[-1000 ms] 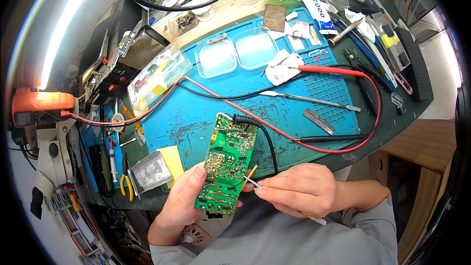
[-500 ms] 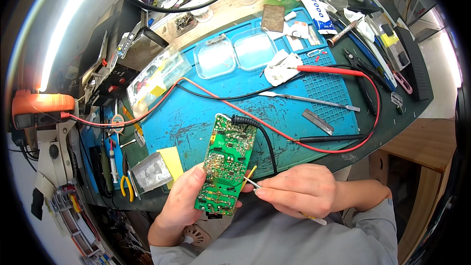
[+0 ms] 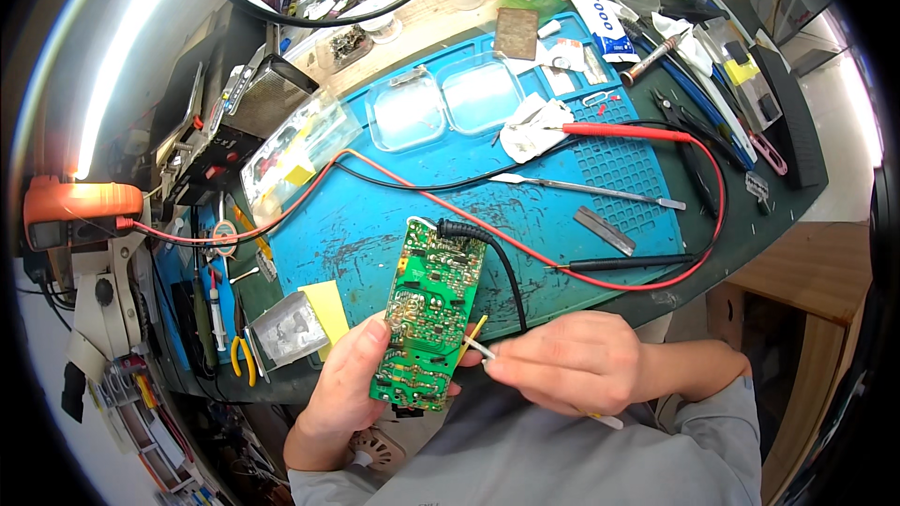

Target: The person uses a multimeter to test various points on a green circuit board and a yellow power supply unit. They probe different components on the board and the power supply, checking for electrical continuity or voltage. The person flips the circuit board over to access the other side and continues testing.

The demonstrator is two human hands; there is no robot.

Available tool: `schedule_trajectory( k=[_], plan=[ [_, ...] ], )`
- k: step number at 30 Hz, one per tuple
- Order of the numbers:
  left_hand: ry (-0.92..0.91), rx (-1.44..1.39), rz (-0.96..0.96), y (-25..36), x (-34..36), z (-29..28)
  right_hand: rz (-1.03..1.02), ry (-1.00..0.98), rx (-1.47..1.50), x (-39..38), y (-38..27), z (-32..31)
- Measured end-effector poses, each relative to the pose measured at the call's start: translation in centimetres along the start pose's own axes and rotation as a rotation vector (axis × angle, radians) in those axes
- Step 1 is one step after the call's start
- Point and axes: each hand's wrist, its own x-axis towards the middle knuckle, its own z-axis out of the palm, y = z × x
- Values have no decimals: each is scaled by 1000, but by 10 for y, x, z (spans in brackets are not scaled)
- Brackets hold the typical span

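Note:
Tilted up over the table's front edge is a green circuit board (image 3: 433,305), solder side towards me, with a thick black cable (image 3: 511,272) leaving its top. My left hand (image 3: 352,370) grips its lower left side, thumb on the face and other fingers behind. On the right, my right hand (image 3: 572,361) pinches a thin pale stick-like tool (image 3: 480,348). The tool's tip is at the board's right edge, beside a narrow yellow strip (image 3: 475,330); whether it touches I cannot tell. A pale end shows below my right hand, and the exact kind of tool is unclear.
A blue work mat (image 3: 375,225) carries red and black test probes (image 3: 623,131), a metal spatula (image 3: 591,189) and clear lidded boxes (image 3: 408,111). An orange meter (image 3: 82,211) stands left. Pliers (image 3: 242,359) and a small clear tray (image 3: 288,330) lie near the left front.
The whole scene has shifted very slightly left in view. My hands, the board and the pale tool keep almost the same positions.

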Motion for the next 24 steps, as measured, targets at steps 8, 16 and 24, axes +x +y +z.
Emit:
schedule_trajectory(
  k=[8, 16, 24],
  plan=[
    [-16, -33, 7, -2, 0, -3, 1, 42, -31, -1, 0, 2],
    [-10, -21, 5, -2, -1, -3, 11, 17, -21, 0, -1, 2],
    [15, -12, 1, 0, -1, 1, 15, 8, -29, 2, -1, 1]
  ],
)
